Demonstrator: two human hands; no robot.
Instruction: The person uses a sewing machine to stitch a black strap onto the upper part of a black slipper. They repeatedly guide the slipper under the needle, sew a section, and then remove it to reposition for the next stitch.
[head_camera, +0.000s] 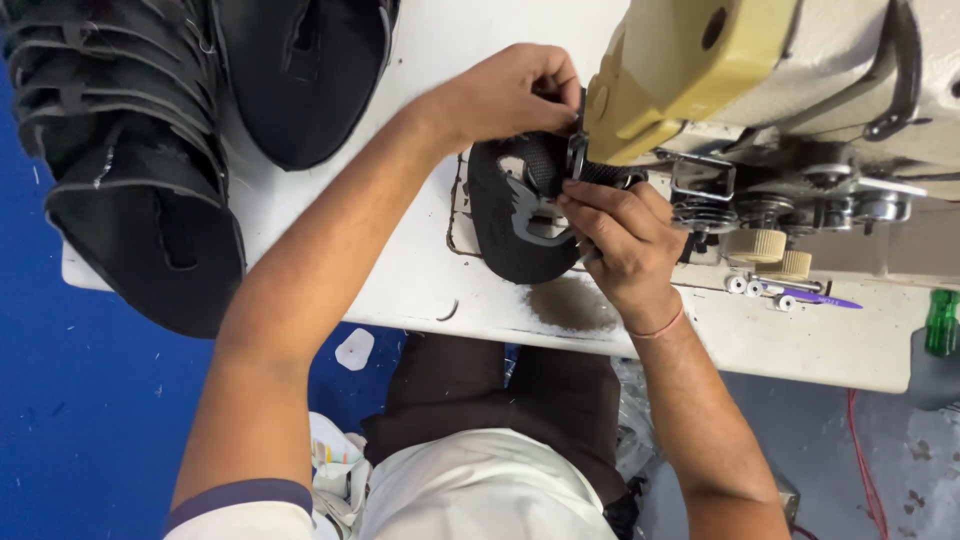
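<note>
A white bench (420, 270) over blue floor carries a beige sewing machine (780, 90) at its right end. The left hand (505, 95) pinches the far edge of a black shoe upper (510, 225) under the machine head; the right hand (620, 245) presses fingers closed on its near side. Stacked black uppers (130, 170) crowd the left edge

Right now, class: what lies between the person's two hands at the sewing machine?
In the head view, a black shoe upper piece spans the gap between the left hand and right hand, under the sewing machine; both hands' fingers grip it.
</note>
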